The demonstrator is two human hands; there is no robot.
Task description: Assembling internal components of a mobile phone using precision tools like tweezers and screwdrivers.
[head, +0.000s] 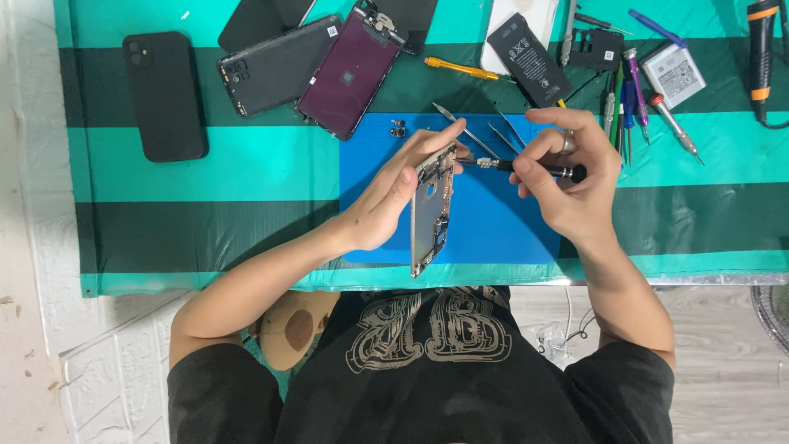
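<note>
The right hand [567,177] has its fingers curled tight around a slim black precision screwdriver with a silver tip [526,166], thumb and forefinger pinching the shaft; a ring sits on one finger. The tip points toward nine o'clock and meets the top edge of an opened phone frame with bare metal insides [431,210]. The left hand [394,193] clasps that frame, fingers stretched along its back and thumb pressed at its upper corner, so it stands on its long edge, tilted up off the table.

The frame is narrow and long, gold-toned along its rim, with small dark parts showing in its lower half. It hangs above a blue rectangular work mat [493,222], near the mat's middle.

On the mat at twelve o'clock from the hands lie silver tweezers [464,131], and at eleven o'clock a small dark camera part [399,128].

The mat rests on a table covered in green and teal striped cloth [246,173]. Further out at eleven o'clock lies a detached dark purple phone screen [352,72], beside it a black phone back shell [275,67], and at ten o'clock a black phone face down [164,94]. At one o'clock lies a flat black battery [528,59], and at twelve a yellow-handled screwdriver [460,68]. At two o'clock several coloured screwdrivers [637,94] lie together.
</note>
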